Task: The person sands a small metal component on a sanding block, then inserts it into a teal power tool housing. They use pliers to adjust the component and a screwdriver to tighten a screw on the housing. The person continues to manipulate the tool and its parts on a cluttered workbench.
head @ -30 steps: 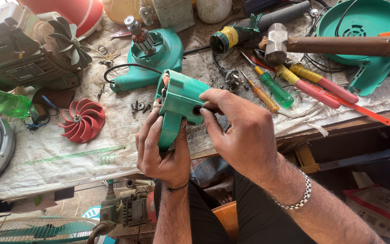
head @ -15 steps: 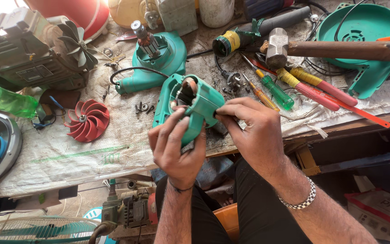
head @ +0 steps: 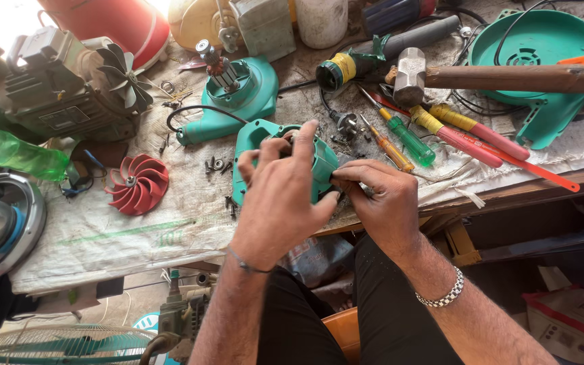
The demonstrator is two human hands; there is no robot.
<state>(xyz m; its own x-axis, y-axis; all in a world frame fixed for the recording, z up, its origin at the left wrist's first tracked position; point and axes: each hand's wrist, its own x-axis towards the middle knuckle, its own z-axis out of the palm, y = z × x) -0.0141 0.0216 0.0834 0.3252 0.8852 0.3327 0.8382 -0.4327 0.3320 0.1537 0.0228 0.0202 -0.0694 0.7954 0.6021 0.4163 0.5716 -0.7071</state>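
Here the left hand (head: pixel 285 196) is gripping the teal housing (head: pixel 255 138) just above the desk (head: pixel 136 230) edge, steadying it; the right hand (head: pixel 383 199) is pinching its side, probably so both thumbs can work on it.

Teal housing (head: pixel 255 138) smooth plastic; hammer handle (head: pixel 522 78) matt wood.

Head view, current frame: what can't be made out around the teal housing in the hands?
- Teal plastic housing: its middle is covered by the left hand, so what sits inside cannot be told.
- Right hand: what its fingertips pinch is too small and hidden against the housing.
- Hammer: handle end cut off by the right edge.
- Green bottle: cut off by the left edge.
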